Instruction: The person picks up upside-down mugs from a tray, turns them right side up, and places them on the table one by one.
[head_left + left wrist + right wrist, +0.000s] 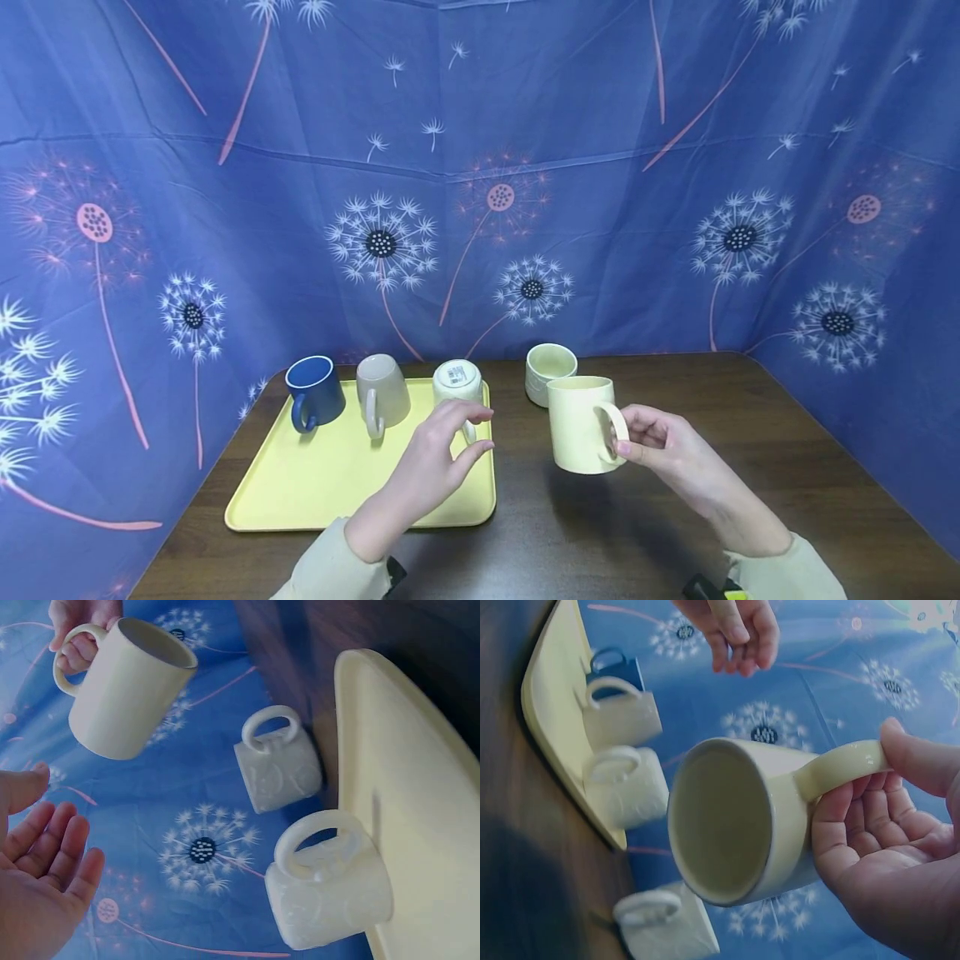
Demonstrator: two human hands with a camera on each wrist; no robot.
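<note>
A pale yellow mug (583, 427) hangs above the table, its handle pinched between the thumb and fingers of my right hand (667, 450). In the right wrist view, a round, hollow-looking end of this mug (720, 821) faces the table side. My left hand (431, 458) hovers over the right part of the yellow tray (315, 500), thumb and fingers spread apart with nothing between them. Just beyond it a white mug (457, 379) stands upside down on the tray, partly hidden by the hand. Behind the held mug, a pale embossed mug (542, 390) stands on the table.
A blue mug (318, 392) and a grey mug (386, 392) stand along the tray's back edge, left of the white one. The dark wooden table (750, 400) extends to the right. A blue dandelion-print cloth (600, 208) hangs behind and at both sides.
</note>
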